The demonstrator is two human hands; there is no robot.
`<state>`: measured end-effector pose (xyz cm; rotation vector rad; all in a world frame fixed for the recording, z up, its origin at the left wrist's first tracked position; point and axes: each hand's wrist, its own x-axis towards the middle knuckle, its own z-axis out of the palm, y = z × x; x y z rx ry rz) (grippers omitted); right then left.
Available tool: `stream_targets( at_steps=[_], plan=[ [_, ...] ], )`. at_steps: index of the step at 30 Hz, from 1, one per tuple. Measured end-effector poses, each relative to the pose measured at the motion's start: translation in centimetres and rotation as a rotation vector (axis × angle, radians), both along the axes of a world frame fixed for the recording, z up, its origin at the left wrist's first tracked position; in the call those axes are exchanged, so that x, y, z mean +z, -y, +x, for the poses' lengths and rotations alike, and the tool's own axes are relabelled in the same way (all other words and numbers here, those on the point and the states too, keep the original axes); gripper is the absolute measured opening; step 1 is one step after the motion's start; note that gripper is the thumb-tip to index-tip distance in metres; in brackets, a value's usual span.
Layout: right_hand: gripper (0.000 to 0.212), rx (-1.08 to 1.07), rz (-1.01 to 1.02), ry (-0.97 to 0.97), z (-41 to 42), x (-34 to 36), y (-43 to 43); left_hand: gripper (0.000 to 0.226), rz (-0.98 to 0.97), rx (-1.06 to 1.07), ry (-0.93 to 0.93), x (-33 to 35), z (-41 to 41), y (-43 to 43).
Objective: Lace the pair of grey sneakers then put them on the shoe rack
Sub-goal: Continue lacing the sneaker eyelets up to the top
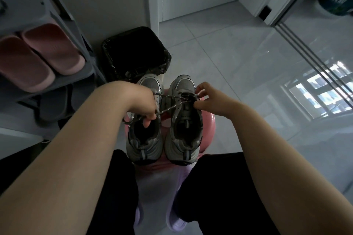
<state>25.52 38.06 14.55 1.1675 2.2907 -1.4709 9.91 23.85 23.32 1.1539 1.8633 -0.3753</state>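
Two grey sneakers stand side by side on a pink stool (209, 120) in front of my knees, toes pointing away. My left hand (142, 101) hovers over the left sneaker (144, 139) and grips a speckled grey lace (170, 108) that runs across to the right sneaker (184, 135). At that shoe's upper eyelets, my right hand (208, 99) pinches the lace. The lace is pulled taut between both hands. The shoe rack (63, 80) stands at the left.
The grey rack holds pink slippers (38, 57) on its upper shelf and dark slippers (54, 103) below. A bin lined with a black bag (133, 53) stands just beyond the sneakers. Glossy tiled floor extends to the right, with a sliding door track (305, 51).
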Motion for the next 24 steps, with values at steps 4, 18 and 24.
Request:
stream_targets(
  at_steps=[4,18,24],
  plan=[
    [0.039,0.015,0.026,0.005,0.1,0.3,0.2,0.036,0.105,-0.058,-0.145,-1.2,0.0,-0.7],
    [0.025,0.261,0.347,-0.090,-0.4,3.5,1.3,0.025,0.742,0.615,0.220,-3.4,0.3,-3.5],
    [0.021,-0.164,-0.299,-0.577,-2.3,5.6,4.2,0.020,0.882,0.808,0.876,-0.6,1.8,-3.6]
  ],
)
